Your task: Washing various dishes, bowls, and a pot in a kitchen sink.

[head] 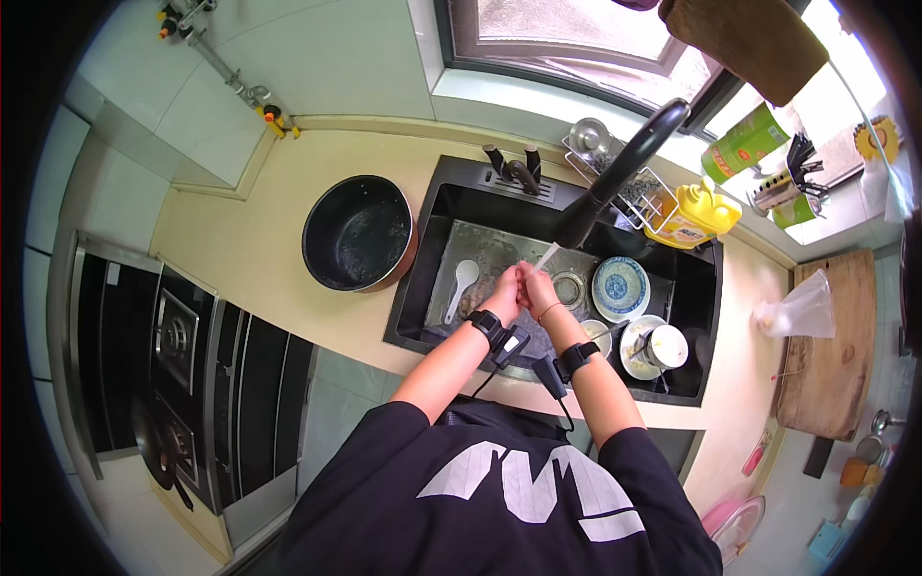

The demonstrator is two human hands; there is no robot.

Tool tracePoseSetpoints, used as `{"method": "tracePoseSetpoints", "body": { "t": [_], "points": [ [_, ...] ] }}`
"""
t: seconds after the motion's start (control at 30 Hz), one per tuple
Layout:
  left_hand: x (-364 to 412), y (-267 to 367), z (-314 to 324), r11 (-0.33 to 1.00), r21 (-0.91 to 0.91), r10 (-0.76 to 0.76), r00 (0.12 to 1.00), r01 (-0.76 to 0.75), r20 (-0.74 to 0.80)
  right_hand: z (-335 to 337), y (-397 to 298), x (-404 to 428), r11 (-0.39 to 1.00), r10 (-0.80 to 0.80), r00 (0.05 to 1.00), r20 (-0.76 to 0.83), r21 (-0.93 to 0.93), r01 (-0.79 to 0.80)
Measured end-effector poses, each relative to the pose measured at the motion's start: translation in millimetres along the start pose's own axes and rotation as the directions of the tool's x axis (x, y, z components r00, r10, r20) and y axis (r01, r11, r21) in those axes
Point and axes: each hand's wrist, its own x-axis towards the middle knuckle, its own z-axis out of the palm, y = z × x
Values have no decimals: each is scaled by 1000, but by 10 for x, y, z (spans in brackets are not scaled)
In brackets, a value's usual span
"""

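My left hand and my right hand are pressed together under a stream of water from the black faucet. No object shows between them, and the finger positions are hard to make out. Both are over the dark sink, left of its drain strainer. A white spoon lies on the basin floor to the left. To the right, a blue-patterned dish rests on a white one. Nearer me are a bowl, partly behind my forearm, and a white plate bearing a white cup.
A large dark pot stands on the counter left of the sink. Behind the basin are a wire rack and a yellow detergent bottle. A wooden cutting board and plastic bag sit rightward; a gas stove is left.
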Motion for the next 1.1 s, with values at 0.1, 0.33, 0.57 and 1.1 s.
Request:
{"method": "tracePoseSetpoints", "body": {
  "t": [0.1,0.33,0.57,1.1],
  "points": [
    [52,34,73,999,-8,49,996,-50,-79,-2,-36,8,991,52,999,7,122,-53],
    [130,35,-244,972,28,235,968,-233,-93,190,160,90,936,58,983,174,332,-114],
    [70,-96,93,983,-134,144,978,-125,148,-55,-86,-51,940,174,878,446,190,-283],
    [-249,325,459,973,82,210,973,-218,98,-489,67,893,798,-308,941,143,-500,337]
  ]
}}
